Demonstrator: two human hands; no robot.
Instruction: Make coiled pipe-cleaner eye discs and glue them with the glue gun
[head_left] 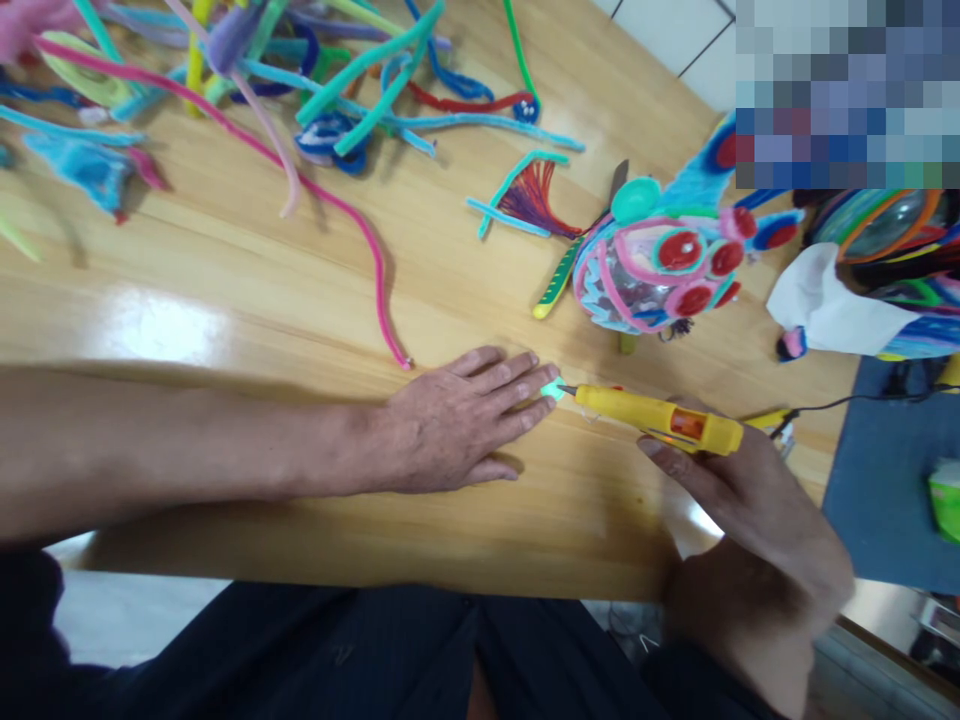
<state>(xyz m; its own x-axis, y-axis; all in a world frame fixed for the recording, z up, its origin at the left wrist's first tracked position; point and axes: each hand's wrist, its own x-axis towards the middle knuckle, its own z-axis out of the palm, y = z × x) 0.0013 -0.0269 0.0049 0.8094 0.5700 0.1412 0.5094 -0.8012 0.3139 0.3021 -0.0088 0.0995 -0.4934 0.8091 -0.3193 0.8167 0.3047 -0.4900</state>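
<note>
My left hand (469, 420) lies flat on the wooden table, palm down, fingers spread a little. Its fingertips touch a small mint-green piece (553, 389). From the right, my right hand (727, 480) grips a yellow glue gun (637, 412), whose dark nozzle tip meets the green piece. A thin cord runs off to the right behind the hand. The fingers round the gun's handle are partly hidden by the hand itself.
Colourful pipe cleaners (360, 110) are heaped at the back left; one long pink one (371, 240) reaches toward my left hand. Beyond the gun stand a fuzzy pink-and-blue creature (645, 265), green scissors (559, 280) and a white paper (832, 305).
</note>
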